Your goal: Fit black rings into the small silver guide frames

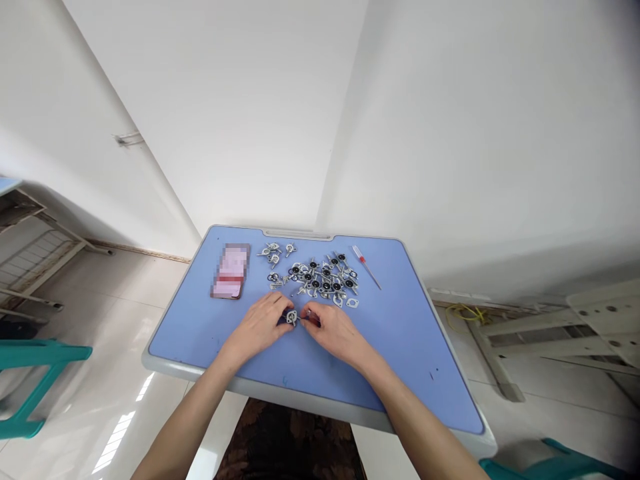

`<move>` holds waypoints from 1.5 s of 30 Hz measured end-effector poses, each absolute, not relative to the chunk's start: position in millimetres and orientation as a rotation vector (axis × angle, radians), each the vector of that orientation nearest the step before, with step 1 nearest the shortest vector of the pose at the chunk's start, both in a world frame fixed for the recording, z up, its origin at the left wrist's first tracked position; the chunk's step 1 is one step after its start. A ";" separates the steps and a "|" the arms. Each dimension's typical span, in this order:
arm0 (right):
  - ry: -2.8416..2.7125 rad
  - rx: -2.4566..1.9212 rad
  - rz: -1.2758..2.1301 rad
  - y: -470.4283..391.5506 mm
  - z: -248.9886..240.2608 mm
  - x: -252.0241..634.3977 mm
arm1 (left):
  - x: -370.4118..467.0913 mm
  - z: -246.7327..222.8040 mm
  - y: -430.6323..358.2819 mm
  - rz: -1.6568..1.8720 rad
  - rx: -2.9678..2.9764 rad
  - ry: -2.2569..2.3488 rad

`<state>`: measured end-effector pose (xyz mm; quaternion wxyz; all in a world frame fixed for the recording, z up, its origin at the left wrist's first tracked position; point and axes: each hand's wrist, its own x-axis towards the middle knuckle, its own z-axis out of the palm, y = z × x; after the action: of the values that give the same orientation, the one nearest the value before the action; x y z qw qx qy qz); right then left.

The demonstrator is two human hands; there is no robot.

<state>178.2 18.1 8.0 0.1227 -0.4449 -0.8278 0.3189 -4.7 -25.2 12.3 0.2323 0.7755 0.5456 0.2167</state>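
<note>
My left hand is closed, thumb and fingers pinching a small metal flanged fitting just above the blue tabletop. From the other side my right hand is closed close to the fitting. Something reddish shows between its fingertips, mostly hidden, and a thin dark piece reaches from there toward the fitting. Beyond both hands lies a loose pile of similar metal fittings with round black knobs. A smaller group of metal fittings sits behind it to the left.
A phone with a blurred screen lies on the table's left side. Toward the right rests a screwdriver with a clear and red handle. Flat metal plates lie by the pile. Behind the blue table stands a white wall; green stools flank it.
</note>
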 end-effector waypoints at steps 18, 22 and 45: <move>-2.517 -1.301 0.994 4.6 14.2 179.2 | -7.0 11.3 -41.2 0.538 2.088 1.490; -2.529 -1.309 0.966 2.0 11.7 180.0 | -7.2 10.9 -42.7 0.513 2.135 1.485; -2.646 -1.318 0.939 -3.8 13.7 185.6 | -3.9 13.2 -49.5 0.503 2.103 1.460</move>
<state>185.6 -3.8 13.7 0.0199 -0.4249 -0.8529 0.3026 -3.9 -49.5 13.2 0.2630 0.7777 0.5398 0.1861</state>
